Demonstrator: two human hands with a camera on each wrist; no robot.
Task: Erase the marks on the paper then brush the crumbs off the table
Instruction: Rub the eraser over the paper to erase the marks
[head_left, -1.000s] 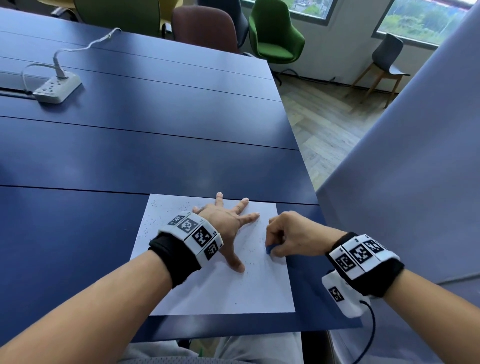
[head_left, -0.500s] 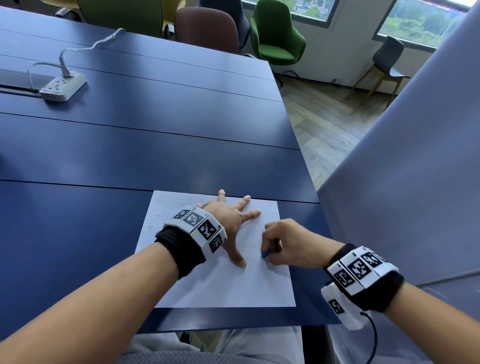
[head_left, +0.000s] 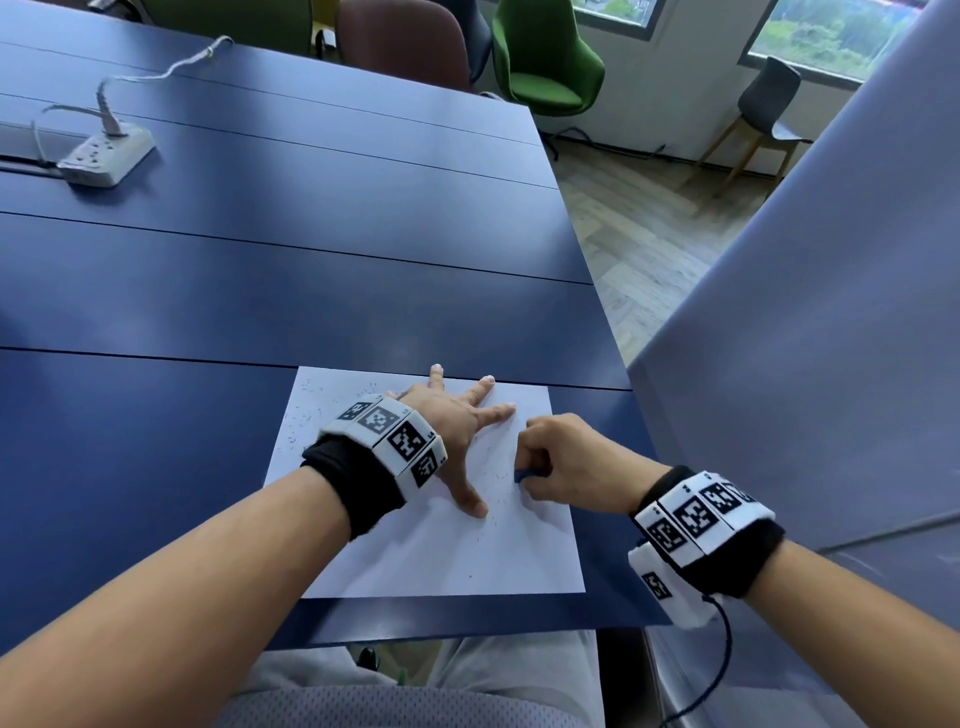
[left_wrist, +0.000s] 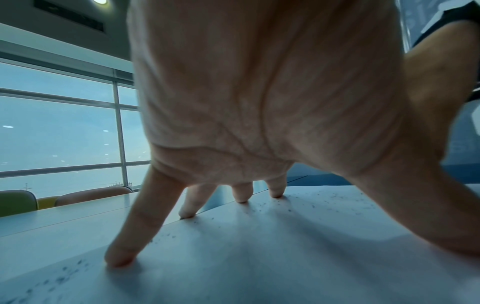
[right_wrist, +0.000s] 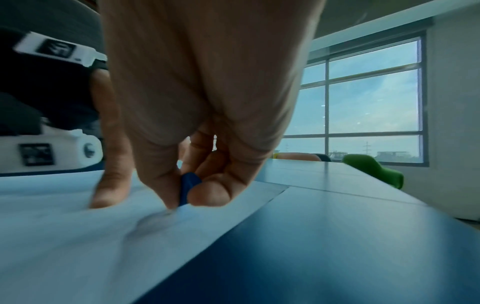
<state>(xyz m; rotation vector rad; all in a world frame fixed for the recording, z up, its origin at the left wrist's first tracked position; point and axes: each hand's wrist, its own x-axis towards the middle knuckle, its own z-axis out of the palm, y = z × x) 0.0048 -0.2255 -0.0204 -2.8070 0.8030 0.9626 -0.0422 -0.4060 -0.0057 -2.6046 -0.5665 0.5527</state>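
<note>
Paper: the white sheet (head_left: 441, 551) lay flat on the near right part of the blue table (head_left: 260, 291), its near edge just short of the table's near edge.
Crumbs: dark specks (head_left: 311, 410) dotted the far left of the sheet and the patch between the two hands; any pencil marks could not be told apart from them.
Eraser: a small blue eraser (head_left: 522, 475) touched the sheet near its right edge; only a sliver showed, the rest hidden inside the fingers.
Right hand: the right hand (head_left: 571, 465) was curled, thumb and forefinger pinching the eraser (right_wrist: 189, 188) with its tip on the paper; the right wrist view was blurred around the contact.
Left hand: the left hand (head_left: 452, 426) lay spread with straight fingers, fingertips (left_wrist: 119, 260) and thumb pressing the sheet, grasping nothing; its wristband hid part of the far paper.
Change: against half a second before, the right hand sat slightly nearer the left thumb; the left hand had kept its place.
Surroundings: a white power strip (head_left: 106, 156) with its cable sat far left on the table; a green chair (head_left: 545, 57) stood beyond the far edge, cut off at the top.
</note>
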